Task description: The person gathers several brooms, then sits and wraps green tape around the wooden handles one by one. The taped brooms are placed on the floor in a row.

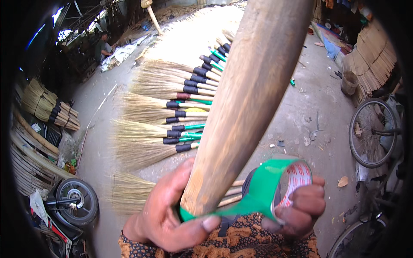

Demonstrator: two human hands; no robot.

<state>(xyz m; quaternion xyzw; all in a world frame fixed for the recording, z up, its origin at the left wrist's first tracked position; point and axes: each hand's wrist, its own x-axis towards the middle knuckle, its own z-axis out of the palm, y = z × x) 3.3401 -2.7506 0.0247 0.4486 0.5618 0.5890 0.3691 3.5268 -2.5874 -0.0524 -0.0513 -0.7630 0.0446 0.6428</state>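
My left hand [170,215] grips the lower end of a wooden stick [247,107] that rises steeply toward the upper right, very close to the camera. The stick's far end is out of the picture. A band of green tape wraps its lower end. From there a taut strip runs right to a roll of green tape [266,182]. My right hand [301,208] holds that roll, with fingers curled through its printed core. Beyond the stick, a row of grass brooms [159,107] lies on the ground, some handles bare and some green; the stick hides part of the row.
A motorbike wheel [76,201] stands at the left, below a tied bundle of brooms [47,103]. On the right are a bicycle wheel [373,133], a bucket [349,83] and a woven mat [372,56]. Another person [103,46] sits at the far left beside white sacking [122,55].
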